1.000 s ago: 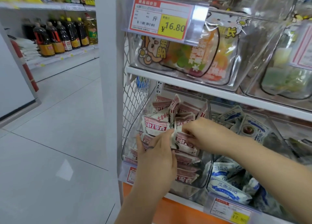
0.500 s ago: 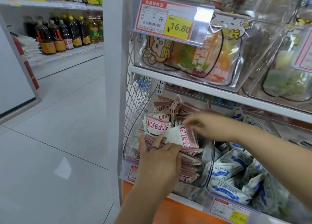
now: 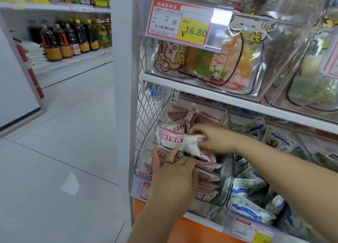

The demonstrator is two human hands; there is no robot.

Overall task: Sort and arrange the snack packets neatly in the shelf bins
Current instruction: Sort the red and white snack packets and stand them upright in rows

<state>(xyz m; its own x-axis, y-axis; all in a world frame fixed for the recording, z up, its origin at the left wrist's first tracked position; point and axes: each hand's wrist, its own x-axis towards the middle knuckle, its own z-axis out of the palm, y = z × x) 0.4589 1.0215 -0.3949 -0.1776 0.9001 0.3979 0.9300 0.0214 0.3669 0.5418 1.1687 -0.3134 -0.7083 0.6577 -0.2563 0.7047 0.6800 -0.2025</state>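
Note:
A clear plastic bin (image 3: 227, 186) on the lower shelf holds several red-and-white snack packets (image 3: 171, 139), some stacked flat at the front, some upright at the back. My right hand (image 3: 213, 138) pinches one white packet (image 3: 192, 144) above the stack. My left hand (image 3: 173, 173) rests on the flat stacked packets (image 3: 208, 187) at the bin's front, its fingers spread over their edges. The bin to the right holds blue-and-white packets (image 3: 247, 200).
A shelf board (image 3: 201, 90) sits close above the bin, carrying clear bins of colourful candy bags (image 3: 215, 67) and a price tag (image 3: 180, 23). A white post (image 3: 124, 96) and wire mesh (image 3: 150, 105) bound the left. Bottles (image 3: 69, 39) line a far shelf across the tiled aisle.
My right hand lifted one packet out of the stack and turned it, so its white side now shows. My left hand stayed on the front stack.

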